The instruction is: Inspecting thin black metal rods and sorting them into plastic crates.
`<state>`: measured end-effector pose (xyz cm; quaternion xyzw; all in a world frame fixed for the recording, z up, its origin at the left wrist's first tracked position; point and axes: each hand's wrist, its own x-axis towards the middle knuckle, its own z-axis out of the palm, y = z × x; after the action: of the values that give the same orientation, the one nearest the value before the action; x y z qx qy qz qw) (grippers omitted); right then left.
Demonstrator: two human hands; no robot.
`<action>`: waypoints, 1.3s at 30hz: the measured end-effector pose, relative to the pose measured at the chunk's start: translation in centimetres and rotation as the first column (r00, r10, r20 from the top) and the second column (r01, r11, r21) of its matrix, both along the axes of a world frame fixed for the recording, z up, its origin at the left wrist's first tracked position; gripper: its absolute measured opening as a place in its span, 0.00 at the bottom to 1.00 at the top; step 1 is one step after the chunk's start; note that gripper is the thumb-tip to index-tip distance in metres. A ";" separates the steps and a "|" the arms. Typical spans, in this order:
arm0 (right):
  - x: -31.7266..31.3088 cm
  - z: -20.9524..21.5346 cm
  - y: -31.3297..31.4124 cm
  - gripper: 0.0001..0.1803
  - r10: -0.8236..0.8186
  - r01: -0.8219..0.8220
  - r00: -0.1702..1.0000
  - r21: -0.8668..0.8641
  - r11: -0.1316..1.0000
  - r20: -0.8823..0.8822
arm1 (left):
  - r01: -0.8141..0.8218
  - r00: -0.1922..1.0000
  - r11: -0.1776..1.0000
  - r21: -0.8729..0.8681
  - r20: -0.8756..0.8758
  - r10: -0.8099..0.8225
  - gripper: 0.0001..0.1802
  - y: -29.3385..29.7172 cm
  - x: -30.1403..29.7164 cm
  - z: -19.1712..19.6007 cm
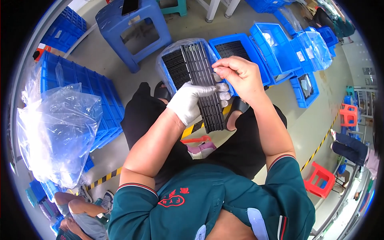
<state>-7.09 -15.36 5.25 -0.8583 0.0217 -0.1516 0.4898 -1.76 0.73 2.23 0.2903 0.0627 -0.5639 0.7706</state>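
Observation:
My left hand (191,101), in a white glove, grips a long black slotted tray (204,80) from underneath, its fingers wrapped round the tray's right edge. My bare right hand (239,75) hovers over the tray's right side with fingers pinched on a thin tool or small part; which it is cannot be made out. The tray is tilted above my lap, over a blue bin (170,82) lined with clear plastic that holds more black trays.
Blue crates (276,48) stand at the right, some with black trays and plastic bags. A blue stool (134,34) is ahead. Stacked blue crates (86,86) with a large clear bag (58,132) are at left. Red stools (320,180) and other people sit nearby.

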 end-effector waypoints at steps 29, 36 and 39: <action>0.5 -0.2 1.2 0.07 0.067 0.067 0.961 -0.457 0.887 0.269 | -0.070 0.995 0.996 0.048 0.077 0.066 0.13 0.0 0.2 -1.1; 1.2 -1.4 0.9 0.07 0.151 0.117 0.918 -0.613 0.782 0.368 | -0.118 0.987 0.990 0.071 0.118 0.109 0.12 -0.3 0.2 -1.4; 1.0 -0.7 1.2 0.06 0.148 0.120 0.909 -0.584 0.803 0.390 | -0.142 0.985 0.985 0.103 0.114 0.130 0.12 -0.3 0.2 -1.1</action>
<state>-6.12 -14.21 4.58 -0.9155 -0.1388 -0.3266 0.1898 -1.58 0.45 1.11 0.3572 0.0722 -0.4891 0.7924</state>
